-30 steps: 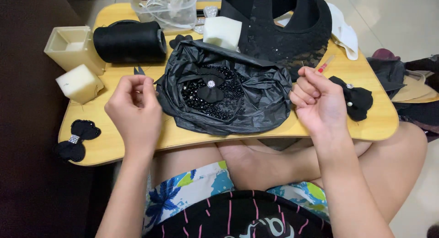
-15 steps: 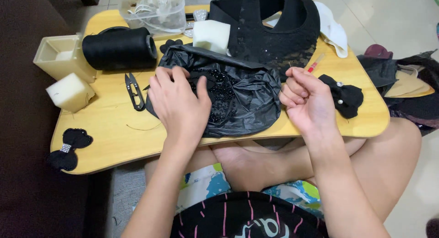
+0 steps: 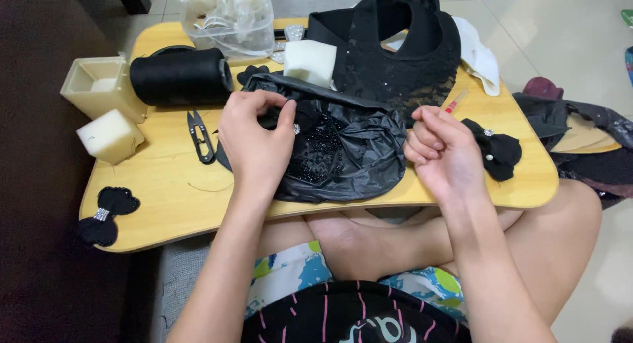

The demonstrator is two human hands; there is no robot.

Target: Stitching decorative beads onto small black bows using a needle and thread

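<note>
Head view
Left hand (image 3: 254, 135): curled, thumb and fingertips pinched on a small black flower piece (image 3: 300, 119) with a pale bead, held over the black plastic bag (image 3: 356, 152).
Right hand (image 3: 445, 152): fingers loosely folded, pinched at the tips; whether anything is held cannot be told.
Bag: spread just beyond both grips, black beads (image 3: 320, 152) seen inside.
Edges: the wooden lap table (image 3: 165, 198) front rim lies just below the wrists; bare wood is left of the left grip.
Nearby: thread snips (image 3: 199, 135) just left of the left grip; black bow (image 3: 498, 152) just right of the right grip.
Packages: clear plastic bag (image 3: 231, 20) at the far edge, black thread cone (image 3: 178, 76) and foam block (image 3: 109, 135) well left.
</note>
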